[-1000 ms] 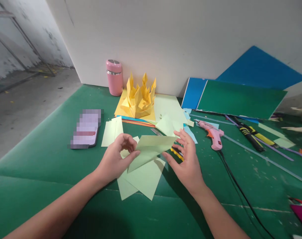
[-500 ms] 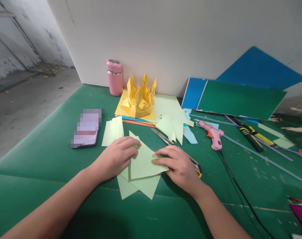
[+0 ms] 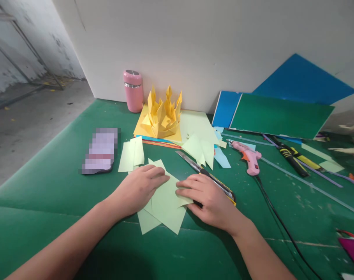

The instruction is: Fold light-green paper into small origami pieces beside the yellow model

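Observation:
Pale green paper squares [image 3: 166, 210] overlap in front of me, turned at different angles. My left hand [image 3: 143, 186] rests on the upper left of the pile, its fingers bent together on a pale green paper sheet and its thumb hidden. On the other side, my right hand [image 3: 204, 198] pinches the right part of the same sheet [image 3: 184, 200], where an edge is turned over beneath the fingers. A yellow-and-black utility knife [image 3: 204, 171] with its blade out lies just behind my right hand.
Behind the papers stands a yellow folded-paper crown [image 3: 163, 120] on stacked coloured sheets. A pink flask [image 3: 133, 91] and a phone [image 3: 101, 149] are at the left. To the right lie a pink glue gun [image 3: 249, 155], its black cord [image 3: 277, 221], glue sticks and pliers-like tools [image 3: 290, 157].
The front sheet's broad lower flap has gone down flat or folded under my right hand. My left fingers have slid slightly right across the paper; both hands sit slightly lower.

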